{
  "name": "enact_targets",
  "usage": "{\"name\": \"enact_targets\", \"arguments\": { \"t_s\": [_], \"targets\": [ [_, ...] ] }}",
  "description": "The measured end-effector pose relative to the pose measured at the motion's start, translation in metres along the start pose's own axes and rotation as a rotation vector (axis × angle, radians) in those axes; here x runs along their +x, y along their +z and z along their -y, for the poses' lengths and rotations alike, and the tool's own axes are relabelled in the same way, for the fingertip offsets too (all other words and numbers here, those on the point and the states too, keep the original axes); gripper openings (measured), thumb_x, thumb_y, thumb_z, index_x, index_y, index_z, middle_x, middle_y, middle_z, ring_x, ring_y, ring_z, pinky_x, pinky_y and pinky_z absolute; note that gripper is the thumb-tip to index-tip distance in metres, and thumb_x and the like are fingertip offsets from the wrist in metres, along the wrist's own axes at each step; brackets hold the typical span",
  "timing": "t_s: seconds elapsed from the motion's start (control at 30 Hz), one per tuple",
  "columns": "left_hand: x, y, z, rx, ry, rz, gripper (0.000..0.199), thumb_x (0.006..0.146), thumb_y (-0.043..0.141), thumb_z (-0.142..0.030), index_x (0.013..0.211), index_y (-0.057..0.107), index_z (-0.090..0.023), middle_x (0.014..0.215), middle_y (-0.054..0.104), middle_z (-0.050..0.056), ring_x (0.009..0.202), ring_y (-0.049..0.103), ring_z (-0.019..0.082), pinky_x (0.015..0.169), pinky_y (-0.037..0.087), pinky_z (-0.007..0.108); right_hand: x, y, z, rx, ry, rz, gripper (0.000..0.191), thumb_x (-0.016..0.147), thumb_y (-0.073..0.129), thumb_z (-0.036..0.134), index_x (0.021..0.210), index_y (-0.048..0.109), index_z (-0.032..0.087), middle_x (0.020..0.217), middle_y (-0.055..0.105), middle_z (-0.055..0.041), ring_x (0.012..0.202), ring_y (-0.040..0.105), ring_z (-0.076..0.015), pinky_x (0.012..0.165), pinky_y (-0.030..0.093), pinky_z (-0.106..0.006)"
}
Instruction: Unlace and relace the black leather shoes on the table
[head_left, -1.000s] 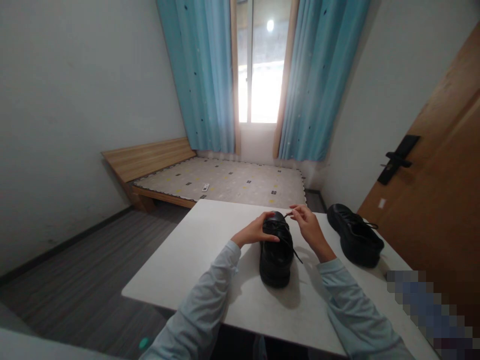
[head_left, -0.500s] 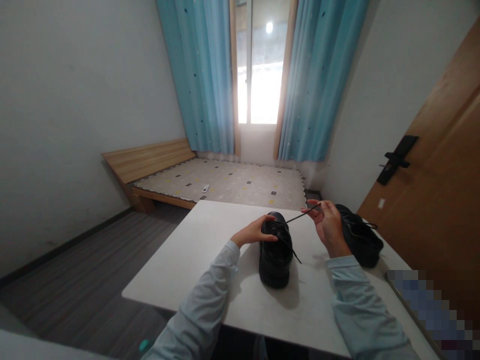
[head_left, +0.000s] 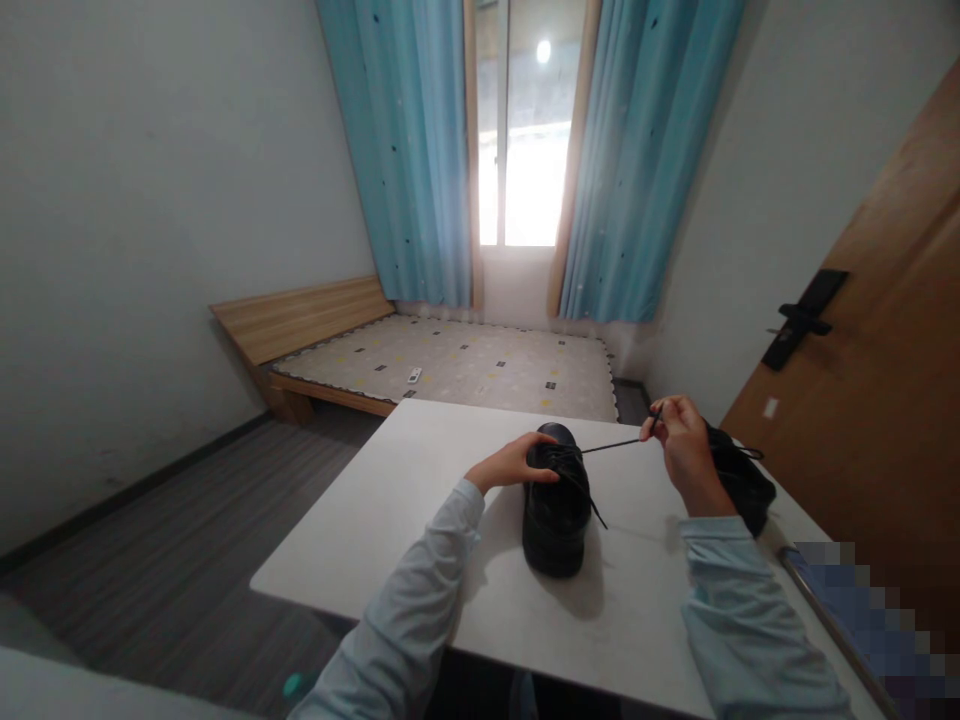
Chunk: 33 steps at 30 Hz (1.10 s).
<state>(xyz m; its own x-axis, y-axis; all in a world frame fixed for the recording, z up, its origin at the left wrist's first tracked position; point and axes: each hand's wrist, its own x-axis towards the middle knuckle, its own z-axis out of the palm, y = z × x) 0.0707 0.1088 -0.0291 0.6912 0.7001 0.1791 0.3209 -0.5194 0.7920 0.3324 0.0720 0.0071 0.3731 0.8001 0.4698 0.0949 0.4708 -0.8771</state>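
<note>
A black shoe (head_left: 555, 535) stands upright on the white table (head_left: 390, 520), its toe pointing away from me. My left hand (head_left: 514, 462) grips its upper from the left, fingers over the lacing and thumb nearer the opening. From the lacing a black shoelace (head_left: 611, 445) runs taut to the right. Its far part is pinched in the fingers of my right hand (head_left: 679, 445), raised above the table. Another lace end hangs over the shoe's right side. Behind my right wrist lies a second black shoe (head_left: 742, 480), partly hidden.
A bed (head_left: 480, 365) with a white remote control (head_left: 414, 376) on it stands beyond the table. To the right is a wooden door (head_left: 885, 300) with a black handle. A pixelated flat item (head_left: 855, 610) lies at the table's right edge.
My right hand has moved right, drawing the lace out longer and flatter, and now covers more of the second shoe. My left hand stays on the first shoe.
</note>
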Motion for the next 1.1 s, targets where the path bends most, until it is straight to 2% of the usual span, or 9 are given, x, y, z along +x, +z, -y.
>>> {"name": "enact_targets", "arguments": {
  "t_s": [0.2, 0.3, 0.37, 0.53, 0.7, 0.83, 0.93, 1.0, 1.1],
  "targets": [
    [0.0, 0.001, 0.002, -0.012, 0.012, -0.019, 0.063, 0.066, 0.073, -0.038, 0.122, 0.052, -0.018, 0.126, 0.053, 0.01, 0.117, 0.049, 0.024, 0.102, 0.035, 0.036, -0.005, 0.002, 0.003, -0.289, 0.038, 0.47, 0.034, 0.079, 0.056, 0.05, 0.067, 0.05, 0.019, 0.056, 0.045, 0.0051, 0.046, 0.042, -0.0089, 0.046, 0.033, -0.024],
    [0.001, 0.002, 0.001, -0.008, 0.025, -0.031, 0.062, 0.066, 0.074, -0.038, 0.121, 0.053, -0.02, 0.125, 0.054, 0.01, 0.117, 0.049, 0.024, 0.103, 0.035, 0.037, -0.01, 0.007, 0.0, -0.365, 0.066, 0.64, 0.036, 0.081, 0.052, 0.051, 0.066, 0.051, 0.019, 0.054, 0.047, 0.0043, 0.048, 0.042, -0.0099, 0.048, 0.034, -0.025],
    [0.001, 0.003, 0.0, -0.011, 0.031, -0.034, 0.062, 0.065, 0.074, -0.038, 0.121, 0.053, -0.019, 0.124, 0.054, 0.01, 0.116, 0.049, 0.024, 0.102, 0.035, 0.038, -0.014, 0.012, 0.0, -0.352, 0.073, 0.706, 0.035, 0.084, 0.048, 0.05, 0.067, 0.051, 0.019, 0.056, 0.05, 0.0034, 0.049, 0.043, -0.0105, 0.05, 0.035, -0.025],
    [0.0, 0.003, -0.002, -0.021, 0.022, -0.037, 0.063, 0.065, 0.074, -0.038, 0.121, 0.053, -0.019, 0.124, 0.055, 0.01, 0.116, 0.05, 0.025, 0.102, 0.036, 0.038, -0.018, 0.021, 0.004, -0.387, 0.013, 0.711, 0.026, 0.08, 0.058, 0.041, 0.067, 0.057, 0.019, 0.054, 0.051, 0.0035, 0.052, 0.044, -0.0119, 0.051, 0.034, -0.025],
    [0.001, 0.004, 0.002, -0.017, 0.039, -0.038, 0.065, 0.065, 0.074, -0.04, 0.122, 0.052, -0.019, 0.125, 0.054, 0.01, 0.117, 0.049, 0.025, 0.102, 0.036, 0.039, -0.015, 0.02, 0.0, -0.436, -0.004, 0.738, 0.02, 0.074, 0.066, 0.037, 0.073, 0.068, 0.017, 0.065, 0.063, -0.0009, 0.064, 0.054, -0.0158, 0.063, 0.041, -0.029],
    [0.002, 0.006, 0.002, -0.038, 0.07, -0.056, 0.066, 0.065, 0.075, -0.037, 0.122, 0.049, -0.017, 0.127, 0.053, 0.012, 0.118, 0.048, 0.025, 0.103, 0.035, 0.039, -0.015, 0.02, -0.004, -0.44, 0.007, 0.682, 0.021, 0.067, 0.072, 0.035, 0.077, 0.067, 0.017, 0.059, 0.059, 0.0022, 0.059, 0.054, -0.0146, 0.063, 0.041, -0.03],
    [0.003, 0.008, -0.003, -0.03, 0.136, -0.121, 0.066, 0.064, 0.075, -0.036, 0.121, 0.049, -0.017, 0.125, 0.053, 0.012, 0.117, 0.049, 0.024, 0.102, 0.036, 0.038, -0.016, 0.023, -0.002, -0.441, 0.0, 0.667, 0.022, 0.065, 0.074, 0.035, 0.076, 0.067, 0.017, 0.056, 0.058, 0.0029, 0.057, 0.054, -0.0139, 0.062, 0.041, -0.029],
    [0.004, 0.009, -0.009, 0.009, 0.183, -0.187, 0.057, 0.066, 0.074, -0.038, 0.115, 0.054, -0.017, 0.118, 0.056, 0.01, 0.112, 0.051, 0.023, 0.099, 0.038, 0.037, -0.017, 0.026, -0.001, -0.439, 0.004, 0.666, 0.022, 0.064, 0.074, 0.034, 0.075, 0.067, 0.017, 0.055, 0.058, 0.0031, 0.055, 0.053, -0.0137, 0.061, 0.041, -0.029],
    [0.005, 0.013, -0.015, 0.077, 0.221, -0.27, 0.033, 0.071, 0.07, -0.038, 0.097, 0.065, -0.019, 0.105, 0.06, 0.007, 0.105, 0.053, 0.022, 0.096, 0.039, 0.035, -0.018, 0.03, -0.002, -0.415, 0.024, 0.678, 0.022, 0.064, 0.074, 0.033, 0.077, 0.067, 0.017, 0.055, 0.058, 0.0031, 0.055, 0.053, -0.0136, 0.06, 0.042, -0.028]
  ]
}}
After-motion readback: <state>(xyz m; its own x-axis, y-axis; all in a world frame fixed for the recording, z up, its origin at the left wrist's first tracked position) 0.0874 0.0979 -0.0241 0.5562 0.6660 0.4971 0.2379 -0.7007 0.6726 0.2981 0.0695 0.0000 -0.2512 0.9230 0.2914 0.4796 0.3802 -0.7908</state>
